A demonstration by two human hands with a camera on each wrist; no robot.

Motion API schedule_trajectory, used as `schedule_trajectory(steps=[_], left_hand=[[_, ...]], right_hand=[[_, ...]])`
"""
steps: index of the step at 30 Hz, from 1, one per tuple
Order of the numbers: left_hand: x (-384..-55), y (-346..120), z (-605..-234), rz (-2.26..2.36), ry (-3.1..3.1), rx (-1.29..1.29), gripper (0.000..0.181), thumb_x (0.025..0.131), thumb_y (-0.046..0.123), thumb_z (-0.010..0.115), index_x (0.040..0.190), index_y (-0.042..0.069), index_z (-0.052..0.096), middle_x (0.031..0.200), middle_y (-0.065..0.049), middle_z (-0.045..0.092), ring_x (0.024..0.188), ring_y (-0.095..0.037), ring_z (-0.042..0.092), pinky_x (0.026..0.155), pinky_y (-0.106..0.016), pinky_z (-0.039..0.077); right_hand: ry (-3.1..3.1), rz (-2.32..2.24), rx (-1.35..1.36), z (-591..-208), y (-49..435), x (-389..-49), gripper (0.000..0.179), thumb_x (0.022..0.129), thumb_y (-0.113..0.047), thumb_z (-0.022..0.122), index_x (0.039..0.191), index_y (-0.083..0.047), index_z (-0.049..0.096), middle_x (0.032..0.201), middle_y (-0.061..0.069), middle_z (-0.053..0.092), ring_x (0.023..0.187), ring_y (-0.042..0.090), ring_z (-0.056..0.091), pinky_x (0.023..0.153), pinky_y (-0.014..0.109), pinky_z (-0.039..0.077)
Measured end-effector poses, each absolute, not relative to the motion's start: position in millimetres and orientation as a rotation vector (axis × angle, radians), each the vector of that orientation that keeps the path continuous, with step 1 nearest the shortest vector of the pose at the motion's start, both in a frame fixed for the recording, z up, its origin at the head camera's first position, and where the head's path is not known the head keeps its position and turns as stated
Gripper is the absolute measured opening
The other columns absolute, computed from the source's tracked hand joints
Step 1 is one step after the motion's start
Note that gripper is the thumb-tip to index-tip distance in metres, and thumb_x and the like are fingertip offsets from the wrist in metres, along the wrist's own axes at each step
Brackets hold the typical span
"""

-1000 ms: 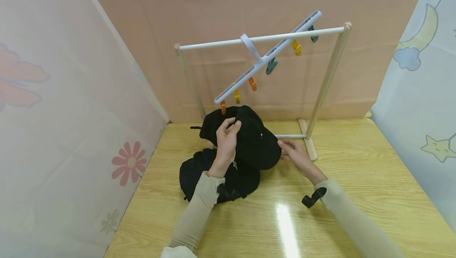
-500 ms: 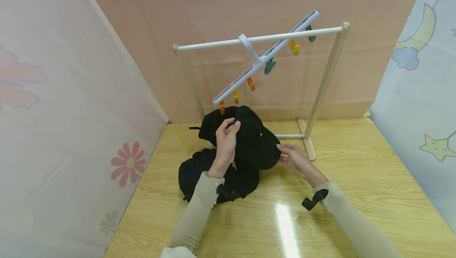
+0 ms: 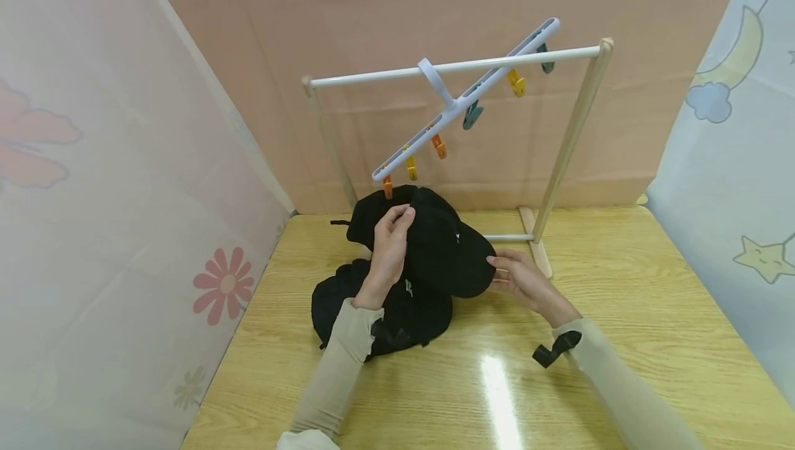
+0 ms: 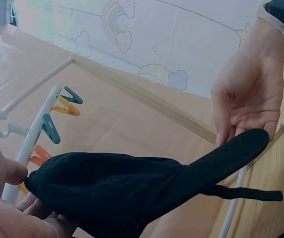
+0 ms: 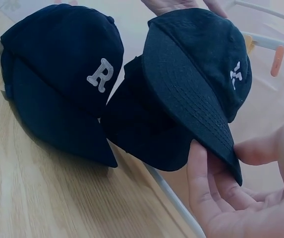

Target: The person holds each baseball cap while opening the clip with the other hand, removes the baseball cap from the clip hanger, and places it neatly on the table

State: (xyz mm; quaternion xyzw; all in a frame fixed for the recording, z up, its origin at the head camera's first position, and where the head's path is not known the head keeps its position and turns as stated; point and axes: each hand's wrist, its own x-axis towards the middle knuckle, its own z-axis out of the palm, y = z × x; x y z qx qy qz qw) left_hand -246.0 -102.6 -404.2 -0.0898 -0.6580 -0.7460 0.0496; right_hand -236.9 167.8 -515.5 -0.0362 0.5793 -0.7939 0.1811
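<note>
In the head view my left hand point(image 3: 389, 250) pinches the crown of a black baseball cap point(image 3: 431, 239), its thumb and fingertips on the fabric. The right hand point(image 3: 524, 279) holds the edge of the same cap's brim point(image 5: 196, 116), thumb on one face and fingers on the other in the right wrist view. A small white emblem point(image 5: 236, 75) marks its front. Behind it is another black cap point(image 3: 366, 215), partly hidden, just below an orange clip; I cannot tell whether they touch. A third cap point(image 5: 67, 64), with a white letter R, lies on the table below my left hand.
A rack point(image 3: 574, 139) with wooden legs and a white top bar point(image 3: 366, 78) stands at the back. From it a white hanger point(image 3: 491, 81) hangs slantwise, carrying several orange, yellow and green clips point(image 3: 472, 115). Printed fabric walls stand on both sides of the wooden table point(image 3: 621, 284).
The held cap's brim has shifted slightly right along with my right hand. My left hand has slid a little left and down. The rack, hanger and lower cap stay put.
</note>
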Motion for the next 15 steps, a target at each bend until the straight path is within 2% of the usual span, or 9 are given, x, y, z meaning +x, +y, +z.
schedule_trajectory(steps=[3, 6, 9, 11, 15], left_hand=[[-246.6, -106.7, -404.2, -2.318, -2.007, -0.286, 0.031, 0.113, 0.020, 0.055, 0.132, -0.003, 0.062, 0.101, 0.001, 0.060, 0.086, -0.010, 0.055, 0.077, -0.024, 0.046], [-246.7, -110.4, -404.8, -2.371, -2.004, -0.321, 0.030, 0.114, 0.021, 0.053, 0.130, -0.003, 0.064, 0.087, 0.002, 0.058, 0.070, -0.010, 0.053, 0.063, -0.022, 0.045], [-247.2, -113.4, -404.7, -2.414, -2.001, -0.370, 0.026, 0.114, 0.020, 0.052, 0.120, -0.001, 0.068, 0.082, 0.003, 0.057, 0.069, -0.010, 0.058, 0.063, -0.022, 0.050], [-246.7, -114.7, -403.9, -2.424, -2.013, -0.379, 0.025, 0.114, 0.019, 0.053, 0.111, 0.002, 0.070, 0.076, 0.002, 0.055, 0.066, -0.010, 0.056, 0.061, -0.022, 0.048], [-245.2, -115.4, -403.5, -2.425, -2.054, -0.397, 0.023, 0.114, 0.018, 0.054, 0.108, 0.004, 0.071, 0.076, 0.003, 0.058, 0.067, -0.010, 0.058, 0.061, -0.021, 0.050]], right_hand=[[1.674, -2.218, -0.149, -515.1, 172.0, -236.5, 0.025, 0.113, -0.017, 0.056, 0.132, -0.001, 0.055, 0.106, -0.004, 0.074, 0.093, 0.012, 0.075, 0.089, 0.034, 0.063], [1.691, -2.227, -0.178, -514.8, 175.2, -236.6, 0.028, 0.112, -0.016, 0.056, 0.135, 0.001, 0.055, 0.106, -0.004, 0.075, 0.095, 0.012, 0.076, 0.088, 0.034, 0.063], [1.724, -2.234, -0.194, -514.1, 177.7, -236.7, 0.032, 0.112, -0.016, 0.057, 0.138, 0.003, 0.055, 0.108, -0.005, 0.076, 0.095, 0.012, 0.075, 0.087, 0.033, 0.062], [1.758, -2.227, -0.208, -513.0, 178.7, -236.5, 0.038, 0.112, -0.017, 0.057, 0.142, 0.006, 0.053, 0.108, -0.006, 0.076, 0.095, 0.011, 0.075, 0.086, 0.032, 0.062], [1.810, -2.218, -0.211, -509.1, 177.8, -236.1, 0.046, 0.111, -0.017, 0.060, 0.145, 0.011, 0.049, 0.106, -0.007, 0.077, 0.090, 0.010, 0.074, 0.080, 0.029, 0.062]])
